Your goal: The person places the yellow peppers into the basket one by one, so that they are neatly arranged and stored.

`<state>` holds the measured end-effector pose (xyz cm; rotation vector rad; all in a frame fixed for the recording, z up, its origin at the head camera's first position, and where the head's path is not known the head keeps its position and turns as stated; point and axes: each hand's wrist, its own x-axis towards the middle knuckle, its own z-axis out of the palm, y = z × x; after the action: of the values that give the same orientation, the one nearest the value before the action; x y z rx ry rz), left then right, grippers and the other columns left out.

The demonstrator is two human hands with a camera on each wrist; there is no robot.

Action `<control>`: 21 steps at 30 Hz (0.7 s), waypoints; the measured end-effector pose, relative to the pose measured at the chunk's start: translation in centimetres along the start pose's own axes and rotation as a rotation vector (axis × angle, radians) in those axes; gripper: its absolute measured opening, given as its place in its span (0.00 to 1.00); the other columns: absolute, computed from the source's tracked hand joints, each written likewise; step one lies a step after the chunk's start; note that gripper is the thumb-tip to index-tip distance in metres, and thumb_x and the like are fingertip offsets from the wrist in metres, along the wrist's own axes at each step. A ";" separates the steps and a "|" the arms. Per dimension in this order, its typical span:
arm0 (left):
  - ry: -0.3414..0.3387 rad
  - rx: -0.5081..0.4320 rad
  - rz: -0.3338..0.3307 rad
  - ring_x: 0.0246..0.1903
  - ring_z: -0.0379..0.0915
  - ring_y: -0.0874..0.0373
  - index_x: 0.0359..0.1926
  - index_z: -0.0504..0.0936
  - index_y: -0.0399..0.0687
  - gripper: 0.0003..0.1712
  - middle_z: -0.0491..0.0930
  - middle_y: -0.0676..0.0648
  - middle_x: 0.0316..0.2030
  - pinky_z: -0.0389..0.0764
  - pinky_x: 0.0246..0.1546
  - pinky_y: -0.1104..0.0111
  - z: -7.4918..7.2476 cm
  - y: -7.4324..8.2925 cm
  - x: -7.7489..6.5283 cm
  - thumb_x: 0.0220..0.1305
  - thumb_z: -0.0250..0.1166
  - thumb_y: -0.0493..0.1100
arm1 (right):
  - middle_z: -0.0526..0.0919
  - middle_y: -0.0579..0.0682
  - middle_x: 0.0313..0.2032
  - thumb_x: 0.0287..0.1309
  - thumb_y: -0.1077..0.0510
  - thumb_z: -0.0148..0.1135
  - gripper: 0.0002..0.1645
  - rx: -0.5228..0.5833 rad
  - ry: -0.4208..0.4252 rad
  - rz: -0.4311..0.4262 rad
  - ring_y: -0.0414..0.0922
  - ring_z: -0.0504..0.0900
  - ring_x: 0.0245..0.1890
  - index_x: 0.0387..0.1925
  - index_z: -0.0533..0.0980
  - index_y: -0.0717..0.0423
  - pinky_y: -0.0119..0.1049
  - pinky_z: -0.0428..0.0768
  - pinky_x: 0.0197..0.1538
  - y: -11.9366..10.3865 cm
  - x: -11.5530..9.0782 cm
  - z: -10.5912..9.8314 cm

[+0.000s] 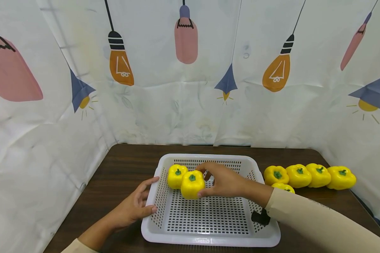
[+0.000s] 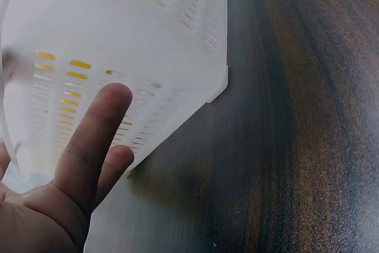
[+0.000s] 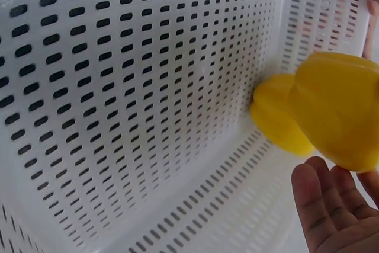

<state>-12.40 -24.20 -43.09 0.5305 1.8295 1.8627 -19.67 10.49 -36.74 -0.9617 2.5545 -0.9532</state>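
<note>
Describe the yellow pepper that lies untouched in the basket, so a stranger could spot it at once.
On the dark table stands a white basket. Look inside, toward its far left corner, for a yellow pepper with a green stem. Its nearer neighbour is held by the right hand; this one no hand touches.

From the person's head, one camera looks forward and down, the farthest back of the three, with the perforated white plastic basket (image 1: 210,240) at six o'clock and the lamp-print cloth backdrop (image 1: 164,112) at twelve. The left wrist's camera sits close outside the basket, facing its slotted wall at ten o'clock and wood-grain tabletop (image 2: 284,117) at three. From near, the right wrist's looks inside, sharing with the head view two yellow bell peppers (image 3: 340,111), here at three o'clock.
</note>
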 end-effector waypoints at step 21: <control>0.009 0.017 -0.001 0.56 0.76 0.29 0.79 0.39 0.54 0.50 0.57 0.20 0.67 0.84 0.48 0.44 0.1 0.2 0.0 0.71 0.62 0.33 | 0.78 0.37 0.55 0.43 0.33 0.81 0.50 -0.069 0.012 -0.002 0.38 0.79 0.48 0.66 0.72 0.44 0.36 0.81 0.48 -0.7 1.4 2.9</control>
<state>-12.30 -24.11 -42.85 0.5287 1.8528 1.8532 -19.10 7.77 -38.51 -0.9805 2.6131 -0.8789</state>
